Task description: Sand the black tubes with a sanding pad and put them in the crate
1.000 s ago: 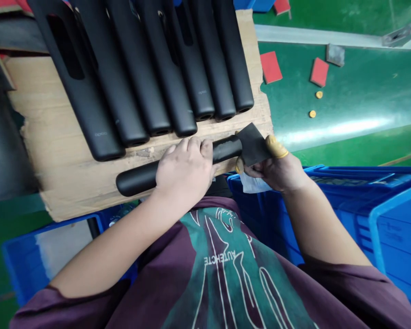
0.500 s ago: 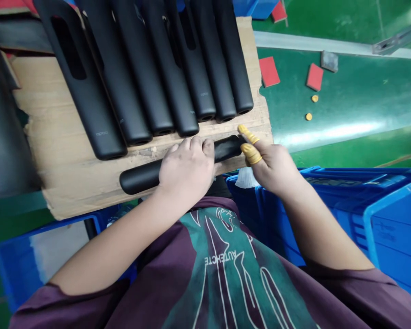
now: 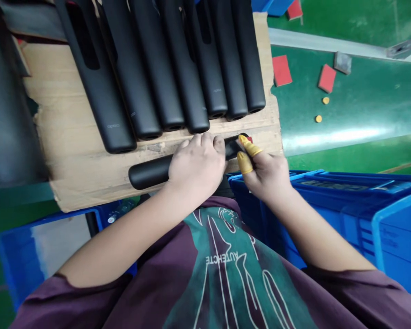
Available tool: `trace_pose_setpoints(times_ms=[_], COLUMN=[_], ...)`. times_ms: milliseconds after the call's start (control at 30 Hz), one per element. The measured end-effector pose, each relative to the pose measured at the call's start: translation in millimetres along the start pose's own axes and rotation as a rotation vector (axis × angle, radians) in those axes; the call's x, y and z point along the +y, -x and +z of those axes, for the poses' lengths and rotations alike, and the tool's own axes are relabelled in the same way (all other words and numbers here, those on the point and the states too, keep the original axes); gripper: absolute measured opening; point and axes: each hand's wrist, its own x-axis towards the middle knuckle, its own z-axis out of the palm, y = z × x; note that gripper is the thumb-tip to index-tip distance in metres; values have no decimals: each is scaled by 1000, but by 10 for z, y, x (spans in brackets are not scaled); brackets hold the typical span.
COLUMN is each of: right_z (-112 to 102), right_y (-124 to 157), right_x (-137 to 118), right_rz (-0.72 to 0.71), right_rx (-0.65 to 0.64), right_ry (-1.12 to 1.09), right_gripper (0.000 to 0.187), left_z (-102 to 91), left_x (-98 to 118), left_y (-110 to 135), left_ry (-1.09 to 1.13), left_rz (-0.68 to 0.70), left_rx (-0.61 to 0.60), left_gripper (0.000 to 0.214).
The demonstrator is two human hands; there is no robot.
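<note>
A black, handle-like plastic housing (image 3: 150,171) lies aslant on the cardboard (image 3: 71,123), close to my body. My left hand (image 3: 198,160) is wrapped over its middle and presses it down, hiding that stretch. At its right end, my right hand (image 3: 269,173) has yellow finger cots on thumb and forefinger. Those two fingers pinch a small thin piece against the housing's end. A bit of red shows beside the forefinger; the rest of the piece is covered. Several similar black housings (image 3: 171,87) lie side by side just beyond, some with long dark slots.
Blue crates (image 3: 349,214) stand at my right, and another blue crate (image 3: 17,246) is at lower left. Red pads (image 3: 281,71), a grey block (image 3: 343,63) and two yellow finger cots (image 3: 322,109) lie on the green surface. A large dark blurred object (image 3: 12,114) fills the left edge.
My right hand's forefinger has come down onto the housing's right end, and red now shows beside it. The whole scene has shifted slightly right in view. My left hand keeps its hold.
</note>
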Motion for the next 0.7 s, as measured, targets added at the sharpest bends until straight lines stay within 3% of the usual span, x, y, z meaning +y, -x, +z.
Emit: trace_pose_setpoints(times_ms=[167, 300, 433, 567, 700], right_z=[28, 32, 44, 87, 120], right_y=[-17, 69, 104, 136, 140], right_x=[-48, -75, -68, -82, -65], right_rz=[50, 48, 117, 26, 21], right_rx=[59, -30, 14, -20, 118], right_ry=[-6, -45, -79, -89, -50], right_gripper=[45, 45, 48, 45, 43], left_z=[-14, -26, -35, -45, -59], left_x=[-10, -12, -9, -12, -9], left_y=[0, -14, -27, -35, -44], left_ry=[38, 37, 12, -12, -17], left_rz=[1, -9, -14, -20, -31], left_rx=[-1, -26, -33, -44, -47], left_gripper=[30, 30, 31, 32, 31])
